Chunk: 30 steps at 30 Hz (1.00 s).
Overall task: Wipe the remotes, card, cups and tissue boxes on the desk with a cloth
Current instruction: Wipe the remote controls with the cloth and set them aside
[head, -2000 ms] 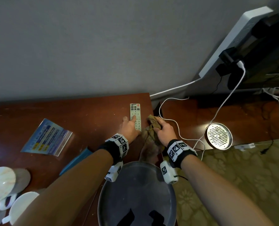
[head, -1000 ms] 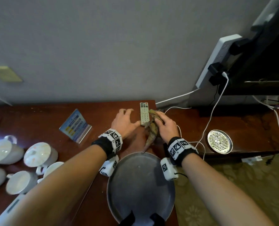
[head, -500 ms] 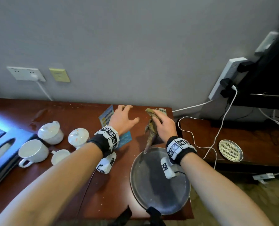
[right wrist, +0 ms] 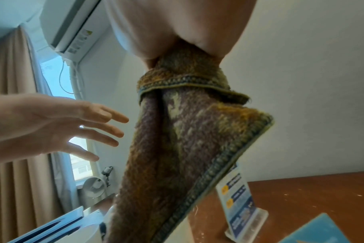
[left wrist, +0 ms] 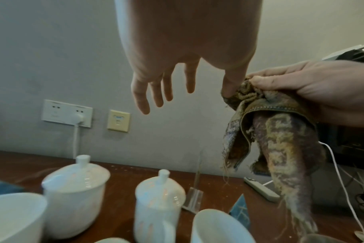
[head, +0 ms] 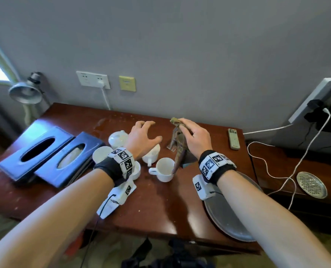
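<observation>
Right hand [head: 196, 141] grips a hanging cloth [head: 178, 149] above the cups [head: 163, 170], apparently clear; left hand [head: 141, 140] spread.

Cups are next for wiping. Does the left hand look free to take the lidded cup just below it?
Probably yes: the left hand hovers open and empty above the lidded cup, with nothing between them.

Plain grey wall [head: 180, 45] up top, white socket [head: 93, 79] upper left, metal lamp [head: 26, 91] far left, reddish-brown wooden tabletop [head: 160, 206] mid-frame, scuffed and speckled.
</observation>
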### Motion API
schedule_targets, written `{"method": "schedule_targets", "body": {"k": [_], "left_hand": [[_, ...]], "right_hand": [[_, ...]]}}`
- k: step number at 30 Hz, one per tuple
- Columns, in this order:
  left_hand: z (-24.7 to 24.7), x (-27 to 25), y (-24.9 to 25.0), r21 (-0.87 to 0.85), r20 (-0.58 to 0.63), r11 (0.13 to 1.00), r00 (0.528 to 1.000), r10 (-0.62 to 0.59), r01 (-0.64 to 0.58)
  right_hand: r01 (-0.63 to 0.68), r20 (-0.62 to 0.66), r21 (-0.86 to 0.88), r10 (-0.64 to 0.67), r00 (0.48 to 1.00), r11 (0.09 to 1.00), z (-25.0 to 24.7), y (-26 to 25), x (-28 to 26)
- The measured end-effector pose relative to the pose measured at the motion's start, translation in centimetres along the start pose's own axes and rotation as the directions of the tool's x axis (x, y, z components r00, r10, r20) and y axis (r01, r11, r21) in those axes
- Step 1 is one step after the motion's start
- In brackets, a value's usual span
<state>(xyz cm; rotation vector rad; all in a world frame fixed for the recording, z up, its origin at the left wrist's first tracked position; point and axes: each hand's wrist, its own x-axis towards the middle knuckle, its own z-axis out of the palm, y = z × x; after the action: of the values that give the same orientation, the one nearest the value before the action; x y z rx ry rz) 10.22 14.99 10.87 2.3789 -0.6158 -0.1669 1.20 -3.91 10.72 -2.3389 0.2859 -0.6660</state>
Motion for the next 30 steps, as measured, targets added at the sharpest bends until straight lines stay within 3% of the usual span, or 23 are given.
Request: {"method": "schedule_targets", "body": {"k": [5,13,22,30], "left_hand": [[-3.3,-2.6,-5.1,0.005,-0.037,0.999,0.998,-0.049,0.05],[-4.7,-7.5,-11.5,-0.062,0.037,0.987,0.989,-0.146,0.148],[-1.5,-11.8,-15.9,0.01,0.198,0.964,0.945,-0.261,0.264],[2.5,-13.9,-18.6,0.122,0.32,0.94,0.883,-0.342,0.32]], "right_hand": [[0.082,0.022,0.03,-0.083,0.996,0.996,4.1,-4.3,-0.7],[0.129,0.13,0.087,-0.139,0.982,0.988,9.8,-8.3,-3.8],[-0.132,0.364,0.069,0.098,0.926,0.989,14.7,-3.9,-11.0],[-0.132,0.516,-0.141,0.187,0.836,0.981,16.9,0.7,-16.1]]}}
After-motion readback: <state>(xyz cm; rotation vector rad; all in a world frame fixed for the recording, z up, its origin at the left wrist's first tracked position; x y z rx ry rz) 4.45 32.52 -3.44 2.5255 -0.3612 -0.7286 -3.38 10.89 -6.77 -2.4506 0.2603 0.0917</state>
